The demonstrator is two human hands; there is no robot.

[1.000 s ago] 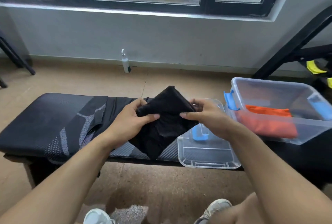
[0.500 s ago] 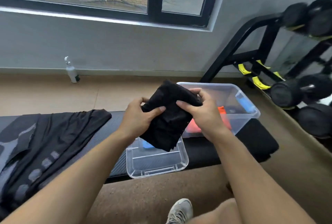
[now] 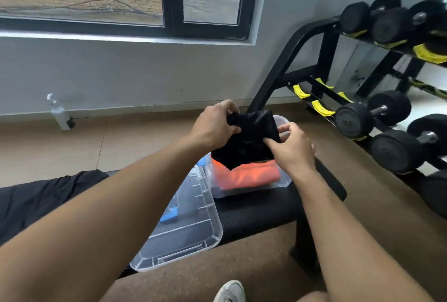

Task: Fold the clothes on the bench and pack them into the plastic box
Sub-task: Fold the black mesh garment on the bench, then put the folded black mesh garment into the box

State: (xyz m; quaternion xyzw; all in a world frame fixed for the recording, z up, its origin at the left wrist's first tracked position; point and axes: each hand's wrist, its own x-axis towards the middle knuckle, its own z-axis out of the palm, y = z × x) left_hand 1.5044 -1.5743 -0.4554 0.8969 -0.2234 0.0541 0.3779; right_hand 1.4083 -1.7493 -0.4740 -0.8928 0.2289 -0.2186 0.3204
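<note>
Holding the folded black garment (image 3: 250, 139) between both hands, I have it hanging directly above the clear plastic box (image 3: 285, 182), its lowest corner pointing down at the folded orange garment (image 3: 246, 177) already lying inside. My left hand (image 3: 214, 125) is closed on the bundle's upper left corner, fingers curled over the cloth; my right hand (image 3: 291, 148) pinches its right edge, thumb and fingertips pressed into the fabric. The bundle tilts, its long axis running from upper left by my left hand to lower right by my right hand, roughly crosswise to the box beneath. The right hand sits lower and nearer the box, so I judge it should lead the lowering. The box's clear lid (image 3: 186, 224) lies flat on the black bench (image 3: 261, 209), just to the left. Another dark garment (image 3: 41, 197) waits unfolded further left on the bench.
</note>
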